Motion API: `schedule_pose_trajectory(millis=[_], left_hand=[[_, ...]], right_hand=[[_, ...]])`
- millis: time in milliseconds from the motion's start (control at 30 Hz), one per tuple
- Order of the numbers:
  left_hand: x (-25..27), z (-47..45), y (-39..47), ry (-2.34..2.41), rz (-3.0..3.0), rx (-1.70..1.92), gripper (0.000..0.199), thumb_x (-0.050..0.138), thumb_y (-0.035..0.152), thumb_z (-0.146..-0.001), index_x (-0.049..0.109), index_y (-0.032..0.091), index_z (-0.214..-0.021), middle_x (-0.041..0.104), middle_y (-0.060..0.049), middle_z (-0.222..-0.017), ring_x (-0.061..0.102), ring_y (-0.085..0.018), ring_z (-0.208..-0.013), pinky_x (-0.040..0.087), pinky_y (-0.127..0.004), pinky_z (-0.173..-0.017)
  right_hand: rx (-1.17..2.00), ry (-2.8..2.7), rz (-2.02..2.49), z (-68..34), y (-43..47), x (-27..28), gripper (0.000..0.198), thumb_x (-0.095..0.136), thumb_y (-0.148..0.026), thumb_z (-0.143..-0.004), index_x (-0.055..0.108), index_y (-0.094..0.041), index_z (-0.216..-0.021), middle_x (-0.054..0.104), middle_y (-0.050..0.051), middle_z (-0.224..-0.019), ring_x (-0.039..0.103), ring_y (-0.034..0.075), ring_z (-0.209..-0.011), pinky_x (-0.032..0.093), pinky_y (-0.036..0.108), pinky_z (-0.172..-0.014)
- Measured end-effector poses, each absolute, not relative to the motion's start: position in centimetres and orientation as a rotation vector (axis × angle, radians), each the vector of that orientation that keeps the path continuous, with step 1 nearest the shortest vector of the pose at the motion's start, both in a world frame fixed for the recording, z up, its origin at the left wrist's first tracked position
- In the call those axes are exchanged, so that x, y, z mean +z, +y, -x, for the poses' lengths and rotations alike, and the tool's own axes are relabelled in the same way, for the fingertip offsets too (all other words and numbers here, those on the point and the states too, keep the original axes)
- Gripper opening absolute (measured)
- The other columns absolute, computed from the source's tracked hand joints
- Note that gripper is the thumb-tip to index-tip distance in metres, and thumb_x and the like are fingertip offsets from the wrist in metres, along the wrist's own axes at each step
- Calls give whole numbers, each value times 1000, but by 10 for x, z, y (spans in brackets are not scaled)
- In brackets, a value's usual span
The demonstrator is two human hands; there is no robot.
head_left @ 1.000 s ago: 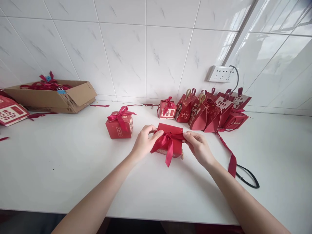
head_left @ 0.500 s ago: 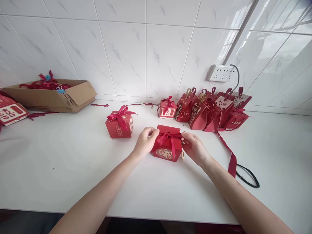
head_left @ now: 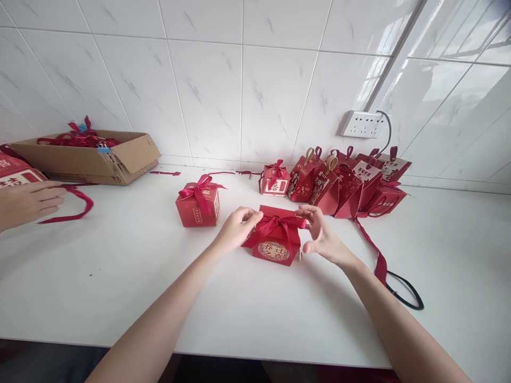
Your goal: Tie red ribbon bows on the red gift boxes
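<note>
A small red gift box [head_left: 275, 254] with a pale round printed emblem stands on the white table before me. A dark red ribbon [head_left: 277, 226] is tied in a bow across its top, beneath an upright red flap. My left hand [head_left: 238, 227] is closed at the bow's left side, thumb and forefinger pinched on the ribbon. Beside the right loop is my right hand [head_left: 324, 236], its thumb apart from the fingers and the fingertips close to the ribbon; whether they touch it I cannot tell.
To the left stands a bow-tied red box [head_left: 197, 210]; a smaller one [head_left: 275, 181] is behind. Several red boxes with handles [head_left: 325, 191] crowd the back right, near a black cord [head_left: 411, 290]. A cardboard box [head_left: 88, 165] holds ribbons. Another person's hand [head_left: 32, 203] is at far left.
My right hand has let go of the ribbon and its fingers have spread. The bow's loops look wider. Another person's hand has come in at the left, by a red box.
</note>
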State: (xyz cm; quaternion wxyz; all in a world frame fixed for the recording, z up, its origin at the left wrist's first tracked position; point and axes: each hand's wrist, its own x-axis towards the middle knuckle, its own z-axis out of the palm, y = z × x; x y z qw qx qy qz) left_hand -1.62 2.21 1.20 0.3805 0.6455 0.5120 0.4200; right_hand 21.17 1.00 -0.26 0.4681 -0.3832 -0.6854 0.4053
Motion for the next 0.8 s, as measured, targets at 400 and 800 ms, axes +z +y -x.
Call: schedule_pose_trajectory(millis=[400,800], left_hand=[[8,21,27,1116,-1514,1085,39,52,53,-78,49,18,-61,59,-2,-73,57,-17,-75,44,-25,-60],[9,16,19,828,-1527,1250,31,56,39,-78,63,17,-99,63,-10,-118,54,-24,-115,47,-38,-94]], right_hand=[[1174,-1701,1117,-199,1,-7,91,70,-39,-68,16,-27,-140,46,14,-131,50,30,-116,45,50,-91],[1780,-808,895,-195,3,9,52,38,-66,-81,57,-23,-102,67,9,-91,66,23,-76,55,34,-54]])
